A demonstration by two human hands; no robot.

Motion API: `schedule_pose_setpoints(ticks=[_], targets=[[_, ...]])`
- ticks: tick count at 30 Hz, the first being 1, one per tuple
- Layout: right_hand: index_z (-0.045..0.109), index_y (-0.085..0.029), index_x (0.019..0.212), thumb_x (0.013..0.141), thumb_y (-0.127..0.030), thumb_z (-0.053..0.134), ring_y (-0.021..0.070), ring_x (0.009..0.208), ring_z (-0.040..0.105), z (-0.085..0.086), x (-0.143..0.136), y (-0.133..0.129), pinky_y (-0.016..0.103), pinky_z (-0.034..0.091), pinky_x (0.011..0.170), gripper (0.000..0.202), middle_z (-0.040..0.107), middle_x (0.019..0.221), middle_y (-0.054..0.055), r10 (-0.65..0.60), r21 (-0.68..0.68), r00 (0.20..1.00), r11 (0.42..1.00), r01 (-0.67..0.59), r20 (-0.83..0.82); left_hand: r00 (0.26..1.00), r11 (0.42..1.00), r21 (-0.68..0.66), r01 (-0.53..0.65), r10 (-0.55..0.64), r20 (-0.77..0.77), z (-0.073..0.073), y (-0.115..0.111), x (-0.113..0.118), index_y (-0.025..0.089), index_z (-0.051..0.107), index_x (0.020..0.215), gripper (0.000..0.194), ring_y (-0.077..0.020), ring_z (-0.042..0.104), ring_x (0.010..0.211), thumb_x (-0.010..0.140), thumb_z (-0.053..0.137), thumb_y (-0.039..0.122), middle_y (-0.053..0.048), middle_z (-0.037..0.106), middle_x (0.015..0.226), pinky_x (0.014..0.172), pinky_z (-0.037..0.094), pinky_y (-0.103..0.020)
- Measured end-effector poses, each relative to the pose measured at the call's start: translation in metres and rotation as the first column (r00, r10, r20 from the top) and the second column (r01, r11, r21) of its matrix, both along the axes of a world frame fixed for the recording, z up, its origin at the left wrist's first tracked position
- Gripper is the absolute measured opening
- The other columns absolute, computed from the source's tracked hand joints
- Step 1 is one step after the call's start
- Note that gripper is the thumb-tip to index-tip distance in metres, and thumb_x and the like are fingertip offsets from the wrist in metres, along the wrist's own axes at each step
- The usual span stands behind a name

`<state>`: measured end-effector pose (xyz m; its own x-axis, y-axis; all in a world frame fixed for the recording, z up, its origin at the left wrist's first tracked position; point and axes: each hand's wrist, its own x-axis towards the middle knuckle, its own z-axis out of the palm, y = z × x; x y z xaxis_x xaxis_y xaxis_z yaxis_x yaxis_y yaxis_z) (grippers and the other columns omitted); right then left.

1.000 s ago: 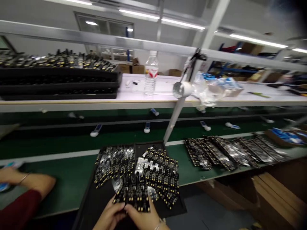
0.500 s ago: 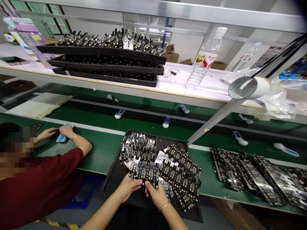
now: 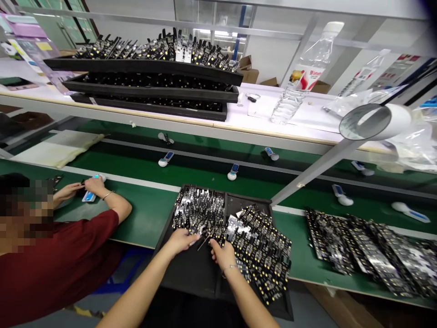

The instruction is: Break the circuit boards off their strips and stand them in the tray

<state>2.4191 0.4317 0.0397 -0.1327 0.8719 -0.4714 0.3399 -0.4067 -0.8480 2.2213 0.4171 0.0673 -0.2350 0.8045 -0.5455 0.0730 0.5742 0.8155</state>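
Observation:
My left hand (image 3: pixel 181 241) is closed, thumb and fingers pinching a small circuit board (image 3: pixel 204 241) tilted edge-on over the black tray (image 3: pixel 196 271). My right hand (image 3: pixel 223 255) is closed on a circuit board panel (image 3: pixel 219 233) just beside it; whether the two pieces still join is too small to tell. Beyond my hands, many small circuit boards (image 3: pixel 200 202) stand packed in the tray's left compartment. Uncut panels (image 3: pixel 261 248), black with yellow dots, lie fanned in the right compartment.
A co-worker in a red sleeve (image 3: pixel 88 232) handles a white and blue device (image 3: pixel 89 196) at the left. More panels (image 3: pixel 362 250) lie right. White devices (image 3: pixel 233 171) sit on the green conveyor. Above, a shelf holds stacked black trays (image 3: pixel 146 93) and a bottle (image 3: pixel 303 77). A slanted post (image 3: pixel 307 175) stands right.
The panel was held flat and upright between both hands; now a piece in my left hand is tilted edge-on. My hands have moved slightly up and away from me.

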Motion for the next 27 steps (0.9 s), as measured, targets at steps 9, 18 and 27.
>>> schedule_pose_setpoints(ticks=[9,18,27], targets=[[0.06,-0.014,0.077,0.066,-0.074,0.056,0.0129,0.049,0.058,0.006,-0.006,-0.024,0.022,0.043,0.045,0.061,0.063,0.063,0.003,0.231,-0.033,0.951,0.97,-0.243,-0.207,0.977,0.992,0.043,0.119,-0.125,0.172,0.011,-0.028,0.038,0.017,0.059,0.1,0.044,-0.0217,0.069,0.077,0.078,0.054,0.055,-0.008,0.072,0.086,0.07,0.054,-0.035],[0.062,-0.015,0.066,0.09,-0.051,0.039,0.0183,0.067,0.063,0.008,-0.006,-0.025,0.026,0.045,0.065,0.049,0.065,0.066,0.01,0.314,0.101,0.911,0.931,-0.35,0.267,0.988,0.986,0.062,0.152,-0.15,-0.049,-0.004,-0.034,0.04,0.017,0.054,0.105,0.038,-0.017,0.064,0.063,0.074,0.064,0.036,-0.002,0.068,0.068,0.06,0.047,-0.027],[0.069,-0.015,0.076,0.086,-0.05,0.048,0.0252,0.074,0.066,0.038,0.032,0.018,0.032,0.047,0.069,0.042,0.069,0.074,0.013,0.264,0.046,0.705,0.921,-0.388,0.658,0.817,0.973,0.008,0.23,-0.189,-0.545,0.015,-0.001,0.004,0.018,0.062,0.103,0.04,-0.0269,0.064,0.084,0.067,0.071,0.034,-0.01,0.071,0.09,0.077,0.042,-0.035]])
